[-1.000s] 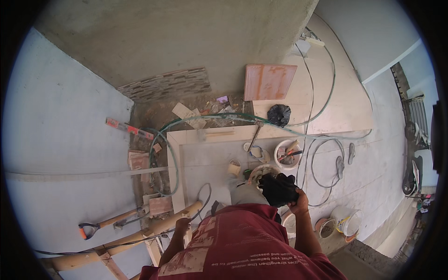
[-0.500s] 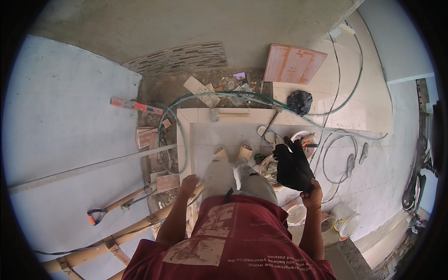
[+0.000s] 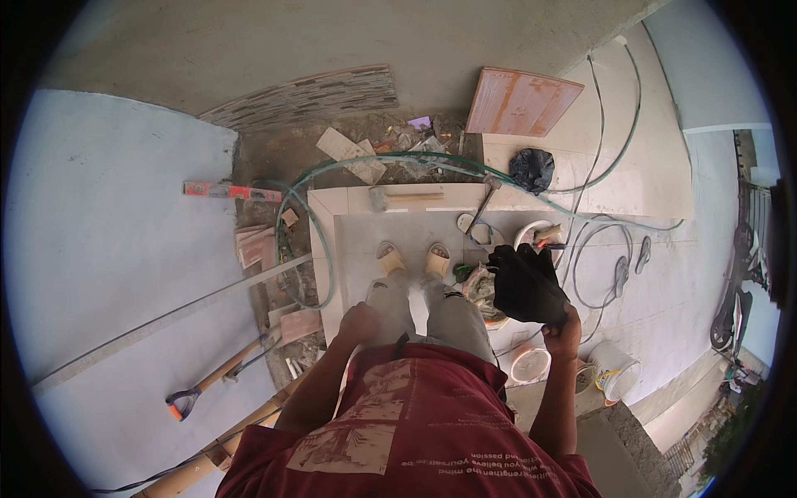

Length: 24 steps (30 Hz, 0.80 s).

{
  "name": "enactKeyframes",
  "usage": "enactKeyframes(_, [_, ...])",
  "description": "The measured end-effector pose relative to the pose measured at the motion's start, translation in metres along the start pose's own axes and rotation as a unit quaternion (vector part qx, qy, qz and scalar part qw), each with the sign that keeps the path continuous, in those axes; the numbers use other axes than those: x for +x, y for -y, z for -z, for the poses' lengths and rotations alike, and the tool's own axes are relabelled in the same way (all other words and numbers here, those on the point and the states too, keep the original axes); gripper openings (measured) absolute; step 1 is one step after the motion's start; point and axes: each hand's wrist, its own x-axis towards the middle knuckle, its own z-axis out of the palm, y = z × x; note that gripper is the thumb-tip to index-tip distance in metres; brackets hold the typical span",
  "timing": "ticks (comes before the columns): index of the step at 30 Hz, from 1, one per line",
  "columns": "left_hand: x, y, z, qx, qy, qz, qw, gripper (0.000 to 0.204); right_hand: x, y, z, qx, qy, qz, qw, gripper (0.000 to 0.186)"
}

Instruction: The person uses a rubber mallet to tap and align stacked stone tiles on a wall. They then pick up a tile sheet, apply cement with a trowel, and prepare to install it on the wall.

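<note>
While the right hand pinches the near edge of what looks like a black glove, thumb and fingers closed on the fabric, the left hand hovers over the left thigh, fingers curled in but blurred; whether they meet the palm, no one can tell, and nothing shows in them.

And what a floppy customer this glove looks! It should be light, soft and hard to break, likely to sag wherever it isn't supported. The best grip is surely the cuff end, right where those fingers have it, leaving the lobes free.

Just beyond it, partly covered from this angle, sits a bucket of grey material on the tiled floor, right of the sandalled feet. Next comes a white tool bucket, then a hammer leaning toward the floor's far edge. Past that edge, a black plastic bag lies crumpled, and a pinkish tile stands farthest out.
</note>
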Motion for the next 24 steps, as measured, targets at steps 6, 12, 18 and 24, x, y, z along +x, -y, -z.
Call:
enactKeyframes(6, [-0.022, 0.035, 0.034, -0.016, -0.039, -0.105, 0.994, 0.022, -0.015, 0.001, -0.03, 0.011, -0.005, 0.016, 1.0, 0.021])
enactKeyframes(12, [-0.015, 0.026, 0.054, 0.008, 0.071, -0.028, 0.997, 0.029, -0.01, -0.041, -0.075, -0.043, 0.043, -0.015, 0.998, 0.024])
enactKeyframes(18, [-0.011, -0.044, 0.075, -0.14, -0.103, -0.076, 0.982, 0.06, -0.023, -0.095, -0.168, -0.156, 0.111, -0.07, 0.979, 0.024])
enactKeyframes(24, [0.019, -0.038, 0.07, -0.077, -0.234, -0.101, 0.964, 0.056, -0.036, -0.153, -0.244, -0.223, 0.222, -0.176, 0.933, 0.024])
